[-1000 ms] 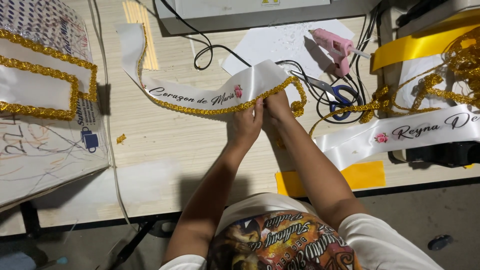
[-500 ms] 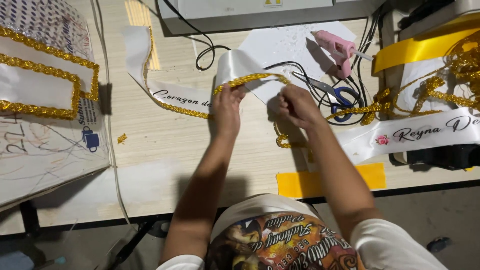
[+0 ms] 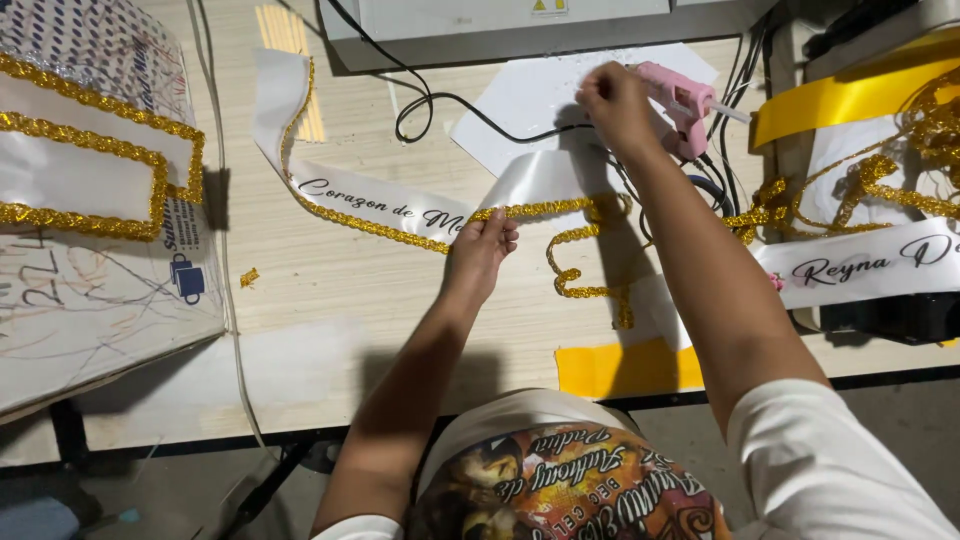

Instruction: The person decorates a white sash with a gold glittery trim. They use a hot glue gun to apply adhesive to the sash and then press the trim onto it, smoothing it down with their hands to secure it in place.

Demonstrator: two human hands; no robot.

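Two bare hands are seen at work over a pale wooden surface (image 3: 330, 290). A white satin sash (image 3: 400, 205) edged with gold braid trim (image 3: 530, 210) is pinched at its folded edge by the left hand (image 3: 480, 250), fingers closed on cloth and trim, apparently so the braid is kept lined up along the border. At one o'clock, the right hand (image 3: 612, 100) is closed around the handle of a pink hot glue gun (image 3: 685, 100) lying on white paper (image 3: 540, 95). Loose braid (image 3: 585, 280) is curled at three o'clock of the left hand. A second lettered sash (image 3: 870, 262) is draped far right.
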